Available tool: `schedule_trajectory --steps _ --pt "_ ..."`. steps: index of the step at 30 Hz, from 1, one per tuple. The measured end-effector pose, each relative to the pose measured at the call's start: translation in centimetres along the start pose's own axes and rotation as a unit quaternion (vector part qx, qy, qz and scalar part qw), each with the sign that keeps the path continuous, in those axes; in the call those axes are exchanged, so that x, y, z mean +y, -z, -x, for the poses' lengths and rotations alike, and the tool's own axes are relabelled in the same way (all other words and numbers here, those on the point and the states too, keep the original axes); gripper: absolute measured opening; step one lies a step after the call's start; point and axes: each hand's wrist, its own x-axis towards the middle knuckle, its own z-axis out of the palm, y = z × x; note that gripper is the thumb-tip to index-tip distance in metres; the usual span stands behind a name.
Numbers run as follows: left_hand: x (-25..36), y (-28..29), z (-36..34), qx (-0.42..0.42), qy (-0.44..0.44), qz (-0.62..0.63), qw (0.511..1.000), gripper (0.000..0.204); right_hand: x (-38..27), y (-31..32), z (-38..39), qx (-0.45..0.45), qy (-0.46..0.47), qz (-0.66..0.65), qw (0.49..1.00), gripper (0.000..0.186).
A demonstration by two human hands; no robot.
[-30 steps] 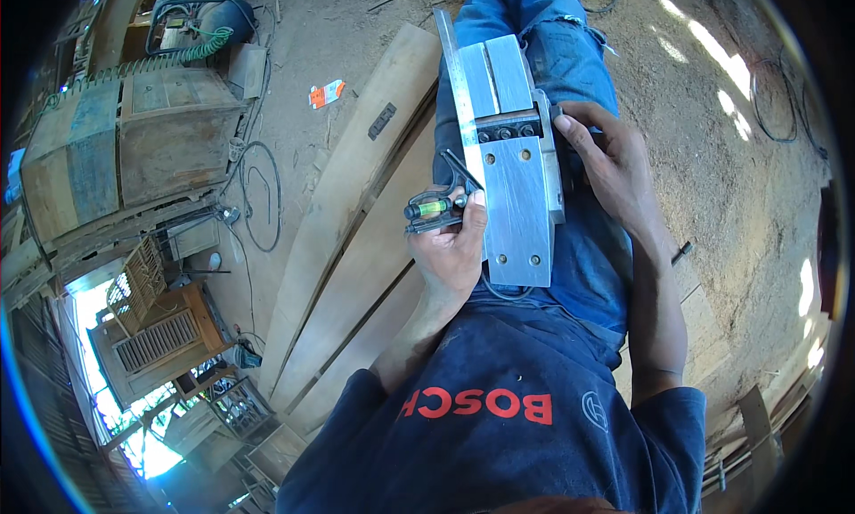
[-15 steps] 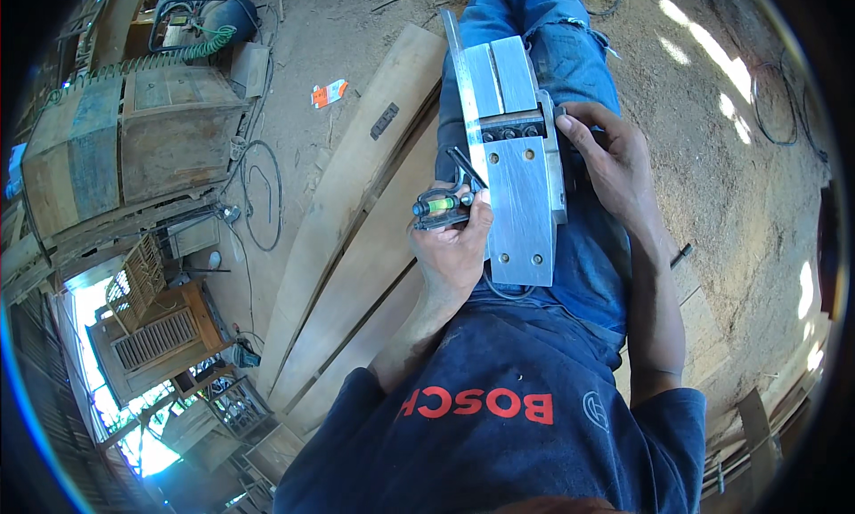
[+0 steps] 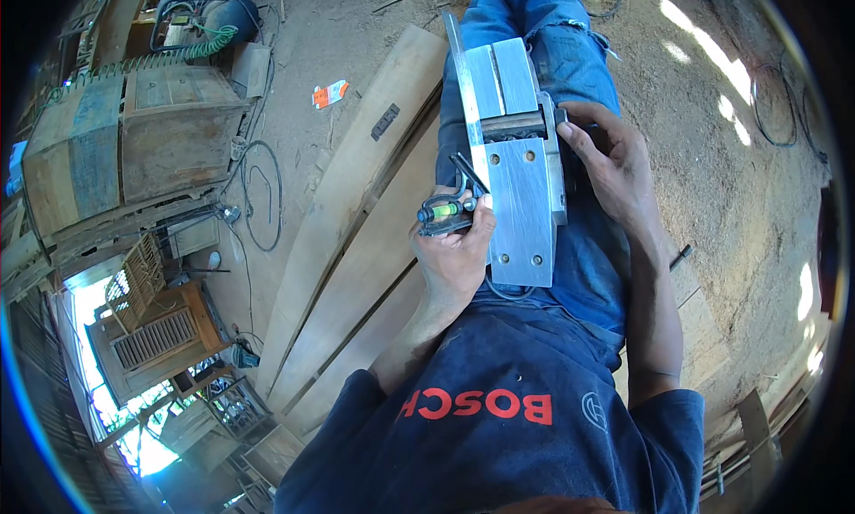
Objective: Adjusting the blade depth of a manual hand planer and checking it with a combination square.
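Note:
An electric planer lies upside down across my thighs, its metal sole facing up. In the gap between its two sole plates sits the cutter drum, showing a smooth dark face. My left hand grips the head of a combination square with a green level vial. The square's steel blade stands on edge along the planer's left side, passing the drum. At the planer's right side, my right hand pinches a small dark part beside the drum; its lower fingers are curled.
Long wooden boards lie on the dirt floor to my left. Beyond them are a wooden cabinet, an air compressor with a green coiled hose, and an orange-white packet. Black cables trail at the far right.
The cutter drum has turned: its row of bolts showed before, and a smooth face shows now. My left hand and the square have shifted very slightly right; the planer stays in place.

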Motion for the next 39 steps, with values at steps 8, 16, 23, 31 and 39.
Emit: schedule_trajectory --steps 8,16,23,31,39 --pt "-0.7 0.2 0.6 -0.012 0.001 0.006 1.0 0.026 0.0 -0.2 0.1 0.01 0.009 -0.026 1.0 0.022" --pt "0.0 -0.2 -0.6 0.002 -0.027 0.01 1.0 0.025 0.2 0.0 -0.2 0.004 0.001 0.011 1.0 0.021" --pt "2.4 -1.6 -1.1 -0.032 -0.048 -0.027 0.998 0.022 -0.1 -0.1 -0.1 0.005 -0.022 0.014 1.0 0.021" --pt "2.1 -2.2 -1.1 -0.039 -0.045 -0.027 0.998 0.019 -0.1 0.1 -0.1 0.0 -0.023 -0.002 1.0 0.02" --pt "2.1 -2.3 -0.7 -0.041 -0.04 -0.028 0.998 0.018 0.5 0.2 0.0 -0.002 -0.009 -0.032 0.999 0.022"
